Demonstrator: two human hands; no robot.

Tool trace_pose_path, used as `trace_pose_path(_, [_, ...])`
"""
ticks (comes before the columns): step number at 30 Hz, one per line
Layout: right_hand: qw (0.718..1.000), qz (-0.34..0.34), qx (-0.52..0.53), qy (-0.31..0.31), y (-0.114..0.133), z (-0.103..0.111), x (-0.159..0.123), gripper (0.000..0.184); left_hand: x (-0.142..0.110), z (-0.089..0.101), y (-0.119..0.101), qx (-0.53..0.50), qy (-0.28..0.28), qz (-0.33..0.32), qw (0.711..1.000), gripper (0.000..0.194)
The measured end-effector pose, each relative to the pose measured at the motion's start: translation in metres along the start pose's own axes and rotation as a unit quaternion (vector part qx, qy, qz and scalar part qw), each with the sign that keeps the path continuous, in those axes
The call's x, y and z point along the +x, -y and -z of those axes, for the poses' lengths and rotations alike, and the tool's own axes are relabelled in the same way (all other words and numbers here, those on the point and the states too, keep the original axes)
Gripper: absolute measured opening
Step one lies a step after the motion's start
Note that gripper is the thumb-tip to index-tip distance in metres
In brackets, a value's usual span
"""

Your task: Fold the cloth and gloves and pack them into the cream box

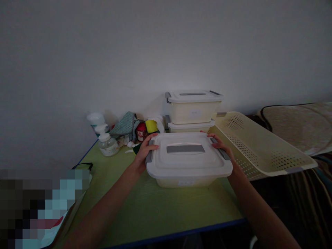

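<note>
Near storage box [189, 155] on desk [124, 207], before stacked boxes [194, 110] | left hand [145, 152], right hand [223, 147]: grip part-closed round opposite ends | likely stiff, smooth lid; weight unclear; hold at end clips

The front box [192, 166] is before me, between my left fingers [153, 147] and right fingers [216, 145]. Behind it on the bench [155, 214], near the wall [166, 48], the upper box [194, 110] rests on the lower box [190, 127]. To their left lie a sponge [151, 126], a jar [140, 134], a cloth [124, 124], then the pump bottle [109, 147]. The basket [275, 148] is on my right, the cushion [295, 121] beyond it.
</note>
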State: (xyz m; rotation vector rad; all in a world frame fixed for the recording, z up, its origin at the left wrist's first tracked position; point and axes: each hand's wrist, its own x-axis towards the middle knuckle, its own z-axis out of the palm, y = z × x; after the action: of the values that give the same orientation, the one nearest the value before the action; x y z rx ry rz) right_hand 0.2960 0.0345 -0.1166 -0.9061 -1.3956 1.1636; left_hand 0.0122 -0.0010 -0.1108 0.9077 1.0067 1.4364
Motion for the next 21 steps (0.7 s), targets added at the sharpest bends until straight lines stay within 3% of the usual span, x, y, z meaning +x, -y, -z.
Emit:
trace_pose_path(11, [0.998,-0.01,0.038,-0.044,-0.011,0.001,-0.006,0.044,-0.001,0.0,-0.002,0.0,-0.006,0.022,1.0,0.054])
trace_pose_path(21, [1.0,-0.015,0.006,-0.022,-0.007,-0.002,-0.009,0.049,-0.001,0.0,0.002,-0.01,0.0,0.001,1.0,0.053])
